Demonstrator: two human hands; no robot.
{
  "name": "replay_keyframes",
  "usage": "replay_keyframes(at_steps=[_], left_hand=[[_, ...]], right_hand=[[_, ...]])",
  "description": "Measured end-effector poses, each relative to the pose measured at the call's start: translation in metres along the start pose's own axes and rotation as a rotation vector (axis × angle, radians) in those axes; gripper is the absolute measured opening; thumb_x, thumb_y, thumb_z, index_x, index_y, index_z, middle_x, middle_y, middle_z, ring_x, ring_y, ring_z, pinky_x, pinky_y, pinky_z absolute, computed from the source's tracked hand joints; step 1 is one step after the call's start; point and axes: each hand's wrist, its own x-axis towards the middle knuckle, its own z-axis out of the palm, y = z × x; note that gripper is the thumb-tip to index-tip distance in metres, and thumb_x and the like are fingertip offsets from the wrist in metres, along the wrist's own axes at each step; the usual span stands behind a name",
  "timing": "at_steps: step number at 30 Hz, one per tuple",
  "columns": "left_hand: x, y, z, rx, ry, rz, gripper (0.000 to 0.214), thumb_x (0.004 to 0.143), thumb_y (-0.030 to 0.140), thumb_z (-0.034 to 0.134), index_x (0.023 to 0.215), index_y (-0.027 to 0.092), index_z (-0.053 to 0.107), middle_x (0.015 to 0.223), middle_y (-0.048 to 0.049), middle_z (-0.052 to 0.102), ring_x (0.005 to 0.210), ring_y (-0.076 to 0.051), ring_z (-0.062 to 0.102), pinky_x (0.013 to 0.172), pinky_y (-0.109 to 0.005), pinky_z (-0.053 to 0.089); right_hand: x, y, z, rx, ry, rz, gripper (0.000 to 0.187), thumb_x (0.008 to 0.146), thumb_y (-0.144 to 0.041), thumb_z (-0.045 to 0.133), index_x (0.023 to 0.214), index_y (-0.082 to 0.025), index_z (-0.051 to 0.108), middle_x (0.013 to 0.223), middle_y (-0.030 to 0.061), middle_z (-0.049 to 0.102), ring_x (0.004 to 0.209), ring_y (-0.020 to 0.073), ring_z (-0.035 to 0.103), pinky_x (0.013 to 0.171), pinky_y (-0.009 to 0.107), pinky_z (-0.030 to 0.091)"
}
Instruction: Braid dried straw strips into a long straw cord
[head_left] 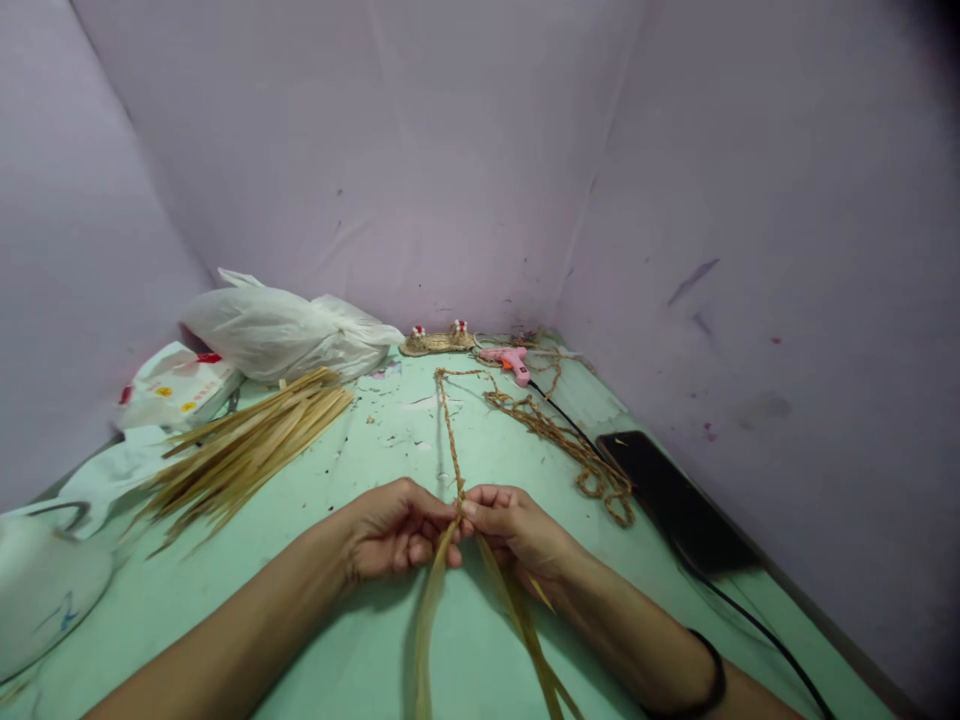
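A braided straw cord (451, 430) runs from the far part of the table toward me. At its near end my left hand (409, 530) and my right hand (514, 530) meet, both pinching the braid where loose flat straw strands (426, 630) come out. One bundle of strands hangs down under my left hand; other strands fan out below my right hand toward the lower edge. The far end of the cord bends right toward a heap of finished braid (555, 430) on the table.
A pile of dry straw strips (255, 450) lies at left, before a white plastic bag (292, 325) and a tissue pack (176, 390). A pink glue gun (510, 362), a woven piece with red-white beads (437, 344) and a black phone-like slab (675, 500) lie at back and right. Walls enclose the green table (337, 620).
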Motion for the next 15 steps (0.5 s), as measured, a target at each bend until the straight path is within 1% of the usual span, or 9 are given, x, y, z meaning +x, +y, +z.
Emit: replay_keyframes(at_steps=[2,4,6,8,10,12,15], left_hand=[[0.001,-0.001,-0.001,-0.014,-0.021,0.000,0.017,0.071,0.021,0.050,0.072,0.006,0.059,0.062,-0.0137,0.064,0.024,-0.001,0.031,0.022,-0.011,0.013],[0.003,-0.002,-0.003,-0.020,-0.043,-0.007,0.019,0.073,0.022,0.047,0.074,0.007,0.058,0.065,-0.0142,0.065,0.023,0.000,0.023,0.022,-0.012,0.007],[0.005,-0.002,-0.007,-0.005,-0.075,0.007,0.020,0.075,0.023,0.047,0.076,0.007,0.058,0.064,-0.0134,0.064,0.024,0.000,0.024,0.023,-0.012,0.007],[0.006,-0.003,-0.011,0.027,-0.104,0.049,0.021,0.075,0.023,0.048,0.078,0.006,0.059,0.063,-0.0121,0.063,0.026,0.000,0.029,0.024,-0.012,0.011],[0.008,-0.004,-0.012,0.056,-0.107,0.090,0.020,0.074,0.024,0.052,0.079,0.005,0.059,0.061,-0.0098,0.062,0.029,-0.001,0.034,0.026,-0.012,0.014],[0.007,-0.005,-0.010,0.080,-0.085,0.118,0.018,0.072,0.023,0.055,0.077,0.006,0.059,0.058,-0.0074,0.060,0.030,-0.002,0.036,0.026,-0.012,0.014],[0.005,-0.006,-0.004,0.130,-0.026,0.129,0.018,0.070,0.024,0.057,0.073,0.006,0.058,0.058,-0.0058,0.059,0.027,0.000,0.028,0.025,-0.013,0.009]], right_hand=[[0.001,0.000,-0.002,-0.003,0.001,-0.004,0.027,0.055,-0.030,0.070,0.057,-0.012,0.050,0.047,-0.0018,0.054,0.036,0.0046,0.043,0.038,0.017,0.023],[0.001,0.000,-0.003,0.002,-0.002,0.001,0.027,0.055,-0.031,0.070,0.058,-0.012,0.050,0.048,-0.0018,0.054,0.037,0.0052,0.044,0.038,0.018,0.024],[0.002,0.000,-0.005,0.002,-0.012,0.014,0.027,0.055,-0.031,0.070,0.060,-0.012,0.051,0.048,-0.0018,0.055,0.037,0.0057,0.045,0.039,0.018,0.026],[0.002,-0.001,-0.006,-0.007,-0.028,0.023,0.028,0.056,-0.032,0.069,0.060,-0.012,0.051,0.048,-0.0015,0.055,0.037,0.0057,0.045,0.040,0.018,0.027],[0.002,-0.001,-0.007,-0.014,-0.045,0.017,0.028,0.057,-0.033,0.069,0.059,-0.013,0.050,0.048,-0.0001,0.057,0.039,0.0063,0.046,0.041,0.018,0.029],[0.002,-0.001,-0.008,-0.020,-0.069,0.005,0.029,0.057,-0.035,0.068,0.059,-0.013,0.049,0.050,0.0019,0.060,0.041,0.0077,0.048,0.043,0.019,0.032],[0.002,0.000,-0.006,-0.042,-0.080,-0.016,0.029,0.058,-0.036,0.067,0.059,-0.013,0.049,0.051,0.0037,0.061,0.043,0.0091,0.049,0.044,0.020,0.033]])
